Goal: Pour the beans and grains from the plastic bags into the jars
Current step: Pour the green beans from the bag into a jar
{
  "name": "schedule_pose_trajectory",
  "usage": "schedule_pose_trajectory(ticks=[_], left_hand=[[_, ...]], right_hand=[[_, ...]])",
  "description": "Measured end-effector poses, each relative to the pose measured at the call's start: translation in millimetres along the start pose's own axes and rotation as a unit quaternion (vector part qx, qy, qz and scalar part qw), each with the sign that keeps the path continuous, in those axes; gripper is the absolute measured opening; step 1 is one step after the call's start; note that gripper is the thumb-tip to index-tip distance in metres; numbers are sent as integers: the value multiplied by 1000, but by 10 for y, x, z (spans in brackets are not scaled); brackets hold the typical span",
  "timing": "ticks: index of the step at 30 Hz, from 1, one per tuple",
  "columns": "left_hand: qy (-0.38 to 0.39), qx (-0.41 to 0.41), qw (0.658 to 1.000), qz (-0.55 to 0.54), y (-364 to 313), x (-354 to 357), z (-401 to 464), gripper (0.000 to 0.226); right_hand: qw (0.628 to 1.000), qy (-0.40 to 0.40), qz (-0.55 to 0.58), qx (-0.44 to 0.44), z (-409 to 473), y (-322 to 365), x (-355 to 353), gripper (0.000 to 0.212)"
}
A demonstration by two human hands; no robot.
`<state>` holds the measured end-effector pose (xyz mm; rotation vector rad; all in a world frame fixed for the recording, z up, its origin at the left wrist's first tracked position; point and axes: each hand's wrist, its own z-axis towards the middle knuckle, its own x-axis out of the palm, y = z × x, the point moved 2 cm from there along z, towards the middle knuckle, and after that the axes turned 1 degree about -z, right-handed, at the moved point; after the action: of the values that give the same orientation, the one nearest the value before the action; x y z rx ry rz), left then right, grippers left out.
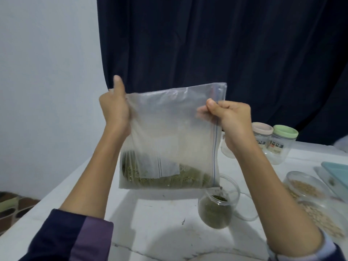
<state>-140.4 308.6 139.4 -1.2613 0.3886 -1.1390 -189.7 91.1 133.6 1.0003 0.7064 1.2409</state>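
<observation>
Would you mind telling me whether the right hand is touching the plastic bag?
Touching: in the head view the right hand pinches the plastic bag at its zip edge.

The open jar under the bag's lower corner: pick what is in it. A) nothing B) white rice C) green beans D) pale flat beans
C: the open jar below the corner of the plastic bag is partly filled with green beans, the same colour as those left in the bag, which the left hand and the right hand hold up by its edges.
</observation>
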Motion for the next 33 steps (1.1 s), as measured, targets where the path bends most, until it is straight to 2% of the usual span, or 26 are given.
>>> schedule_pose_trajectory(ticks=[4,8,11,14,18,21,25,29,33], left_hand=[[19,5,1000,8,-19,-19,-1,52],[-2,5,1000,-4,-22,-64,9,49],[23,2,1000,-7,-5,-48,-15,49],[-7,1,1000,-2,-10,-81,8,49],[22,2,1000,-6,-20,-38,-21,51],[-12,-2,1000,-18,-30,-83,-6,49],[41,-2,999,-29,-21,-10,-61,50],[-3,-6,1000,-13,6,-99,-8,48],[34,-16,999,-15,25,-38,-53,49]], right_hand=[[1000,25,-12,3,-11,34,-4,19],[1000,-1,2,4,6,44,-24,18],[1000,18,-10,6,5,46,-1,20],[1000,12,3,5,7,60,-21,19],[1000,24,-4,-3,-12,58,12,19],[1000,19,0,1,7,58,-27,19],[1000,28,-7,-2,-12,15,27,18],[1000,17,4,-1,-4,12,-22,18],[1000,27,0,10,-9,-38,29,19]])
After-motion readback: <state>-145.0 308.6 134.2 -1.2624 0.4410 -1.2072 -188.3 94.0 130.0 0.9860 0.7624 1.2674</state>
